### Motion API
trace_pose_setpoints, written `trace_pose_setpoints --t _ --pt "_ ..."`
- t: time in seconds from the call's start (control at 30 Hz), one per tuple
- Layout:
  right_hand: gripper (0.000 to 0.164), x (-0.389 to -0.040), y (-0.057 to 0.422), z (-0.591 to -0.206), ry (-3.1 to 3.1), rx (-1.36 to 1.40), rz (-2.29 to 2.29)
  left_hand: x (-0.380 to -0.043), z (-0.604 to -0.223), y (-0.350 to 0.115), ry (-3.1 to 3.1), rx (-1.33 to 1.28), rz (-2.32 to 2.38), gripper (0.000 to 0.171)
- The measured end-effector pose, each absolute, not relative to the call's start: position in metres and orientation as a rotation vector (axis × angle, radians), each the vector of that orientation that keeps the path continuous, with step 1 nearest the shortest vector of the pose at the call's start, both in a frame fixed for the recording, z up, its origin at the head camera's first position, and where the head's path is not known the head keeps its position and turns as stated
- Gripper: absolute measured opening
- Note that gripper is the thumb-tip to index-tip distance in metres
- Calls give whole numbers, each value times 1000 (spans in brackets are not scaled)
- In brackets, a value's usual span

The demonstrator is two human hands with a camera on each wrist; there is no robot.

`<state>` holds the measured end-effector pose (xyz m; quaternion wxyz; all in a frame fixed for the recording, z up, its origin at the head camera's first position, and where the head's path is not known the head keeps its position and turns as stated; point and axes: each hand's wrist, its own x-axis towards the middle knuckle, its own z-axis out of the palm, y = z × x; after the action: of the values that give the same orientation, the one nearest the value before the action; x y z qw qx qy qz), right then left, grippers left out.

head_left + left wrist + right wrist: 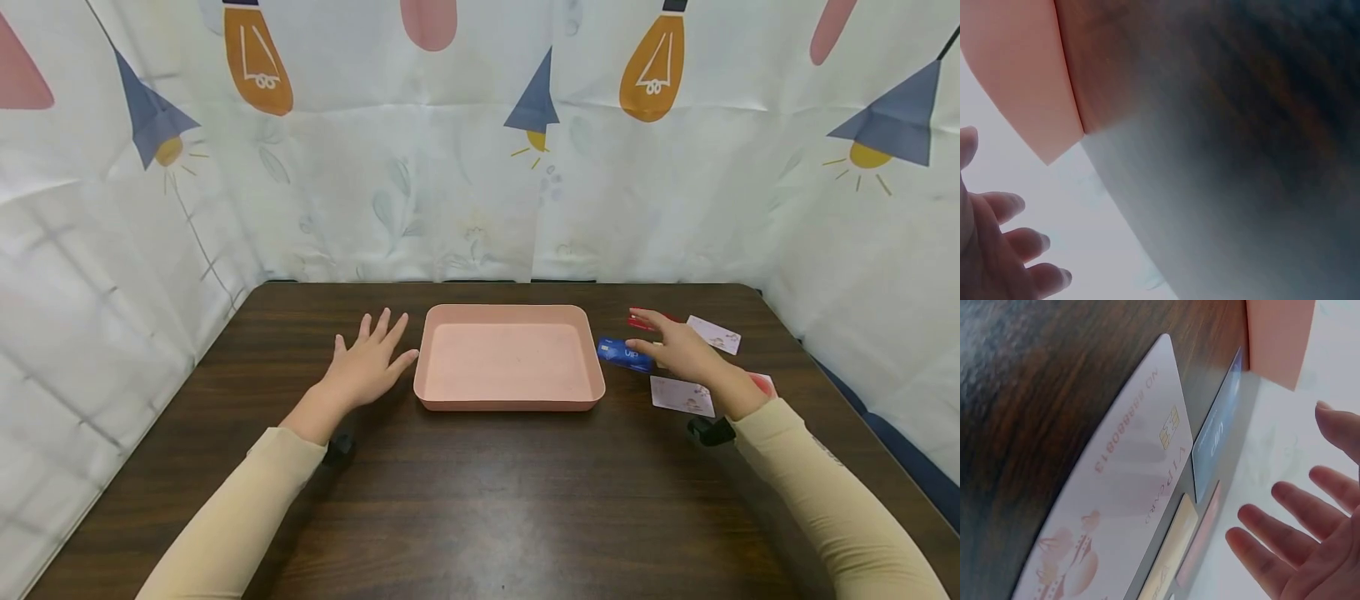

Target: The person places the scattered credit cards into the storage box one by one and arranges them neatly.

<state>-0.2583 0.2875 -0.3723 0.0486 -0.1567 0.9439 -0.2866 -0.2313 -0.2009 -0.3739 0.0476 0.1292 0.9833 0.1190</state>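
Note:
A shallow pink tray (510,402) sits on the dark wooden table between my two hands. My left hand (362,367) is spread with straight fingers just left of the tray and holds nothing. On the other side my right hand (686,350) hovers over several plastic cards, its fingers extended and nothing in them. Beneath and around it lie a blue VIP card (624,354), a red card (641,322), a pale pink card (714,334) and a nearer pale card (678,396). The right wrist view also shows a yellowish card (1169,553), which the hand mostly hides in the head view.
Another card with a red patch (762,383) shows partly behind the right wrist. A patterned white curtain (465,167) hangs along the back and both sides of the table (495,500). Dark wrist devices (711,431) sit under both wrists.

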Motion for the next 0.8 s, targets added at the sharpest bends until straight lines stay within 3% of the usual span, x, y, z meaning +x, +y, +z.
trace_pose_setpoints --t 0.27,0.8 --pt "61 -263 293 -375 2831 -450 -950 -227 -378 -198 2997 438 353 73" --pt "62 -269 301 -376 2767 -481 -956 -217 -381 -189 2961 543 351 75"
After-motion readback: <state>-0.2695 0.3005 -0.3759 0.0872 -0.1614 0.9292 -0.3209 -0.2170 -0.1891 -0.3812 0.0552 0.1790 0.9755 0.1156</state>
